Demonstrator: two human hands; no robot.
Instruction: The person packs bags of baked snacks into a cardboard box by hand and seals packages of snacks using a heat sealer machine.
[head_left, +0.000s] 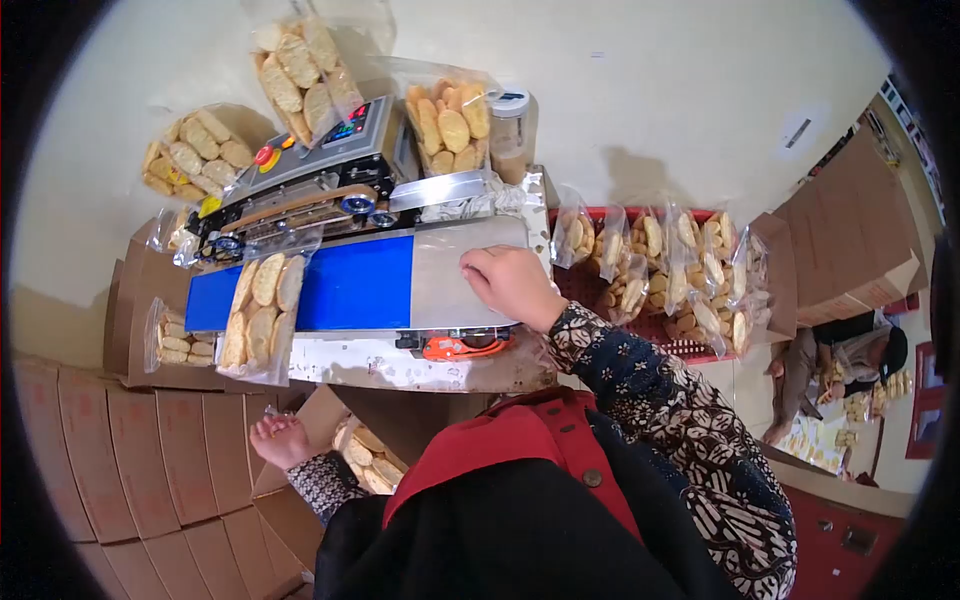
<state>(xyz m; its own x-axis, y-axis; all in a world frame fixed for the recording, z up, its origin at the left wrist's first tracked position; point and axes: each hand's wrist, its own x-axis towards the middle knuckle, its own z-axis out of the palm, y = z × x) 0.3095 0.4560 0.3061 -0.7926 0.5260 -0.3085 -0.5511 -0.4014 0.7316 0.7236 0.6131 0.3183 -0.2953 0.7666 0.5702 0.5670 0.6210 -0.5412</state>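
Where the right hand (505,280) rests: on the bare metal plate (455,262), its fingers curled in and no item visible in it.
Left hand (282,440): low, near the open carton (285,520), fingers loosely bent; whether they close on anything is too small to tell.
Bag on the belt (262,310): clear plastic with oval bread slices, lying across the blue belt (365,283), well apart from the right hand; its top is by the sealing machine (300,205), its bottom past the belt's near edge.
Orange part (465,347): just below the metal plate, on the near side of the desk (340,360).
Sealing machine: behind the belt, with a red button (267,157) and a filled bag (307,82) on its casing.
Jar (510,135): white-lidded, beside another bread bag (450,125) behind the plate.
Red crate (680,345): right of the desk, holding many small bread bags (685,250).
Stacked cartons (135,440): at the far left.
Another person (860,350): at the far right, low down.
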